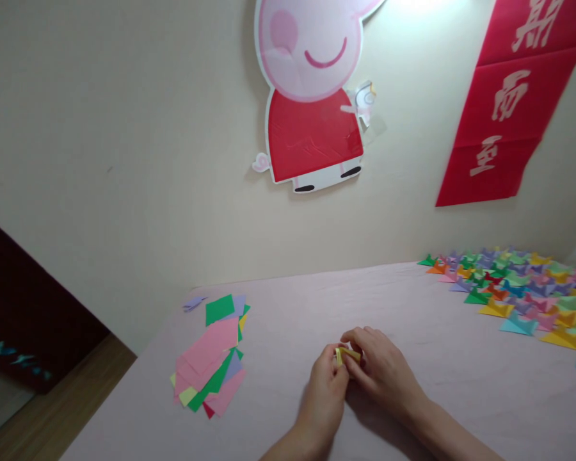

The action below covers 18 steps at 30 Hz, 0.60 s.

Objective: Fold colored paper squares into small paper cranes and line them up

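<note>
Between my two hands, low and right of the middle of the view, is a small folded piece of yellow paper [349, 353]. My left hand [327, 384] grips its left end, thumb and fingers closed together. The fingers of my right hand [381, 362] pinch the other end from above and the right. My fingers cover most of the paper, so its full shape is hidden. Both hands are just over the pale cloth-covered table [288, 333].
Coloured paper sheets [211, 358] lie in a loose pile at the left, with a small folded purple paper [193, 304] behind them. Rows of folded paper figures [518, 301] fill the right back. A wall [173, 160] with a pig cutout [312, 134] and red banner [504, 109] rises behind.
</note>
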Motion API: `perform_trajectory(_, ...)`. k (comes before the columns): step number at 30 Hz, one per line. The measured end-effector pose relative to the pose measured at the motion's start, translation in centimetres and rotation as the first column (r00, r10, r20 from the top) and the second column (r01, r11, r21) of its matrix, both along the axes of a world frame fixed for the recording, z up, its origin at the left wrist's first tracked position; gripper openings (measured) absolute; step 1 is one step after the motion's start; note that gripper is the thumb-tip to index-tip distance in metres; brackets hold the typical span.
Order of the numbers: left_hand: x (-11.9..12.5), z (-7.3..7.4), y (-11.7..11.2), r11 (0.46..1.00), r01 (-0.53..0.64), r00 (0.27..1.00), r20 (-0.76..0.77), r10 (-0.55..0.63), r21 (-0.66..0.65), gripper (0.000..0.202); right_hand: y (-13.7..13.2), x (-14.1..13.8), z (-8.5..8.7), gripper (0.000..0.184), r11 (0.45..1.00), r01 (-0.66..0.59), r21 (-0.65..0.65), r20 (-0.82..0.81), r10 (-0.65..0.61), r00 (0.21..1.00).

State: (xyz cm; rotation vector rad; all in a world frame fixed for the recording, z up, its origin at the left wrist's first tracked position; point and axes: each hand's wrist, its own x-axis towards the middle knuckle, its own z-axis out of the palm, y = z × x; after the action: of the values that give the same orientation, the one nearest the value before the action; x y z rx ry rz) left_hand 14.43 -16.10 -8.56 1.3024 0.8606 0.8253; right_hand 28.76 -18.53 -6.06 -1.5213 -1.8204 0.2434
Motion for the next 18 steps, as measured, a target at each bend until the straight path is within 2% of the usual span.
perform_trajectory(2, 0.1, -0.3, 0.1, 1.0, 0.022, 1.0, 0.018, -0.022, -0.005, 0.027, 0.0, 0.1, -0.1, 0.01, 0.999, -0.014, -0.045, -0.039, 0.012, 0.999)
perform_trajectory(5, 0.4, -0.2, 0.4, 0.994, 0.055, 0.995, 0.088, -0.047, -0.09, 0.026, 0.0, 0.2, 0.0, 0.013, 0.993, -0.073, -0.097, -0.169, 0.056, 0.984)
perform_trajectory(9, 0.4, 0.8, 0.7, 0.975, 0.09, 0.991, 0.113, -0.068, -0.202, 0.03, 0.1, 0.4, 0.6, 0.018, 0.979, -0.173, -0.112, -0.294, 0.133, 0.947)
perform_trajectory(14, 0.1, 2.5, 0.7, 0.953, 0.161, 0.98, 0.157, -0.123, -0.258, 0.034, 0.3, 0.6, 0.7, 0.028, 0.966, -0.177, -0.188, -0.406, 0.088, 0.91)
perform_trajectory(18, -0.1, 2.7, 0.8, 0.95, 0.197, 0.975, 0.15, -0.163, -0.244, 0.046, 0.4, 0.5, 0.1, 0.024, 0.955, -0.185, -0.231, -0.484, 0.053, 0.874)
